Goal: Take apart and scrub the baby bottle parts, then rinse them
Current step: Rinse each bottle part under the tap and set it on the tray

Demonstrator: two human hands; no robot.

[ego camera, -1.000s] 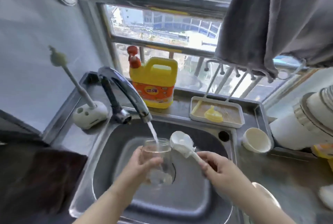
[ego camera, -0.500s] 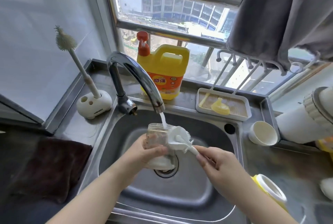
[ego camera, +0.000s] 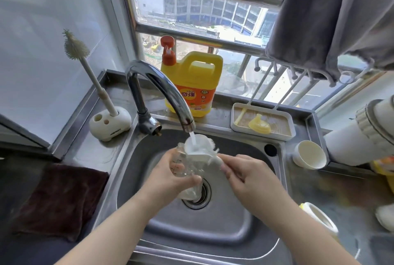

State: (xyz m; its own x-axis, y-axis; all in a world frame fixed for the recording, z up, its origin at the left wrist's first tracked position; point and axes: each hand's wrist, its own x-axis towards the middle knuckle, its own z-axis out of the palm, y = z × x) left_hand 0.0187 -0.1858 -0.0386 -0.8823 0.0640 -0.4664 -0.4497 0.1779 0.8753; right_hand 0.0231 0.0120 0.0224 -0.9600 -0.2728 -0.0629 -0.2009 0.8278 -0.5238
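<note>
Over the sink point(ego camera: 245, 222), the left hand point(ego camera: 168, 176) keeps its fingers wrapped round the clear bottle point(ego camera: 181, 166), while the right hand point(ego camera: 245, 174) pinches the brush point(ego camera: 199, 147), whose head now sits directly under the tap point(ego camera: 162, 92) stream, higher than before

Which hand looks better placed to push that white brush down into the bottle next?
The right hand, probably. It already grips the white brush by its handle, with the brush head at the mouth of the clear bottle under the tap's stream. The left hand is wrapped round the bottle, steadying it.
</note>
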